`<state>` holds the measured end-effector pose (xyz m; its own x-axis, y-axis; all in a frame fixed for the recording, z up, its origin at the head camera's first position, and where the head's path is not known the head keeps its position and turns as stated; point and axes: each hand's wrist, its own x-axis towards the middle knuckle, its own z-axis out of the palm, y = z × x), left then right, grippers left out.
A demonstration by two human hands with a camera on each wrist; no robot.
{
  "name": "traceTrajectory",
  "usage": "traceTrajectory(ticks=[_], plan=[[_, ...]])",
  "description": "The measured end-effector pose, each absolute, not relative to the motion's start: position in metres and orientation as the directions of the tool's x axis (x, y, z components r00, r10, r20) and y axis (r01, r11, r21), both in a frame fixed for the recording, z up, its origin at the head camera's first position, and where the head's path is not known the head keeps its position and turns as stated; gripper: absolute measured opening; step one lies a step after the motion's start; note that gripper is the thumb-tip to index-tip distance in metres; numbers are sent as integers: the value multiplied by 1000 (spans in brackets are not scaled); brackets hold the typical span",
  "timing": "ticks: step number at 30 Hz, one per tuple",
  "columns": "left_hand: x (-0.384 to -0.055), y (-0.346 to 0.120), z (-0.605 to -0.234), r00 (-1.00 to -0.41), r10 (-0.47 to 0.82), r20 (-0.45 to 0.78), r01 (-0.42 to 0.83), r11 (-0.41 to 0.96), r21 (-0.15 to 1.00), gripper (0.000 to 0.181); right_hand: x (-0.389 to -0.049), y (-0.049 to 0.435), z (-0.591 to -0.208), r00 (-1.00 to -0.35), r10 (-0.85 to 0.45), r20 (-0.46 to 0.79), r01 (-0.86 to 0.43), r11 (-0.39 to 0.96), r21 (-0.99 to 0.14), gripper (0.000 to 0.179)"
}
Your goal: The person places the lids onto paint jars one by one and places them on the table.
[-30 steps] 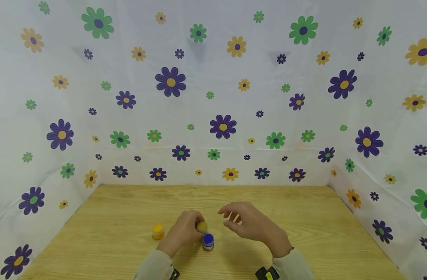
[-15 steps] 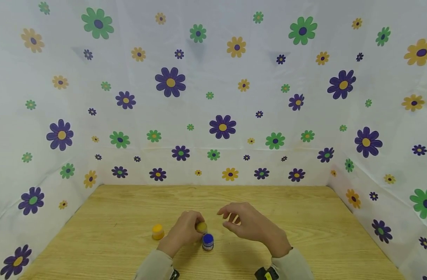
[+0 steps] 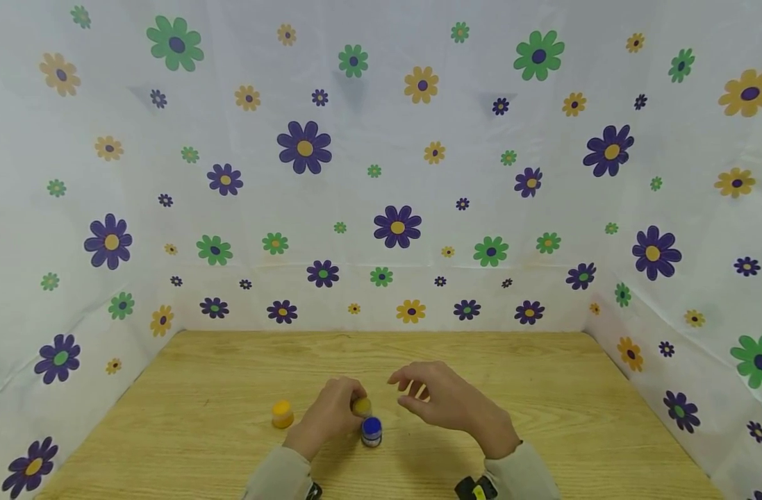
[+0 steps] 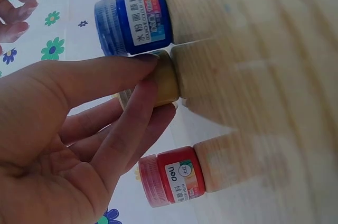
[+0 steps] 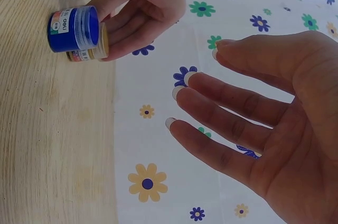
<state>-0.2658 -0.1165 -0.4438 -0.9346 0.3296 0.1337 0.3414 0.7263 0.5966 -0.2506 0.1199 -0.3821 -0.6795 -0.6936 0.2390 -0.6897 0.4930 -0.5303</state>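
My left hand (image 3: 330, 407) pinches an ochre paint jar (image 4: 168, 81) between thumb and fingers, the jar standing on the wooden table. Close beside it, on the near side, is a blue paint jar (image 3: 371, 432) with a clear lid and a white label. The left wrist view also has a red paint jar (image 4: 182, 175) standing apart from these two; in the head view it cannot be made out. To the left of that hand sits a yellow-orange jar (image 3: 282, 414). Over the table to the right, my right hand (image 3: 446, 399) is held up, fingers loosely bent, holding nothing.
The wooden table (image 3: 518, 375) is enclosed at the back and sides by a white curtain (image 3: 355, 201) printed with flowers. Dark straps circle both wrists below the light sleeves (image 3: 521, 476).
Almost nothing differs. The ochre jar's top shifts very slightly to the right, with the left hand still on it. The right hand keeps its place.
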Motion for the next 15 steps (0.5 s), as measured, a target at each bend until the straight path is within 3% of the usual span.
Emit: traceTrajectory(ticks=[10,15], plan=[[-257,-125,-424,-936,315,160,346,725,596,41,-252,121,-382,-684,-690,236,-689,505,-520,25],[-246,-127,-399,-941,248,231,337,751,568,39,-246,122,-380,-729,-625,281,-679,607,-413,25]])
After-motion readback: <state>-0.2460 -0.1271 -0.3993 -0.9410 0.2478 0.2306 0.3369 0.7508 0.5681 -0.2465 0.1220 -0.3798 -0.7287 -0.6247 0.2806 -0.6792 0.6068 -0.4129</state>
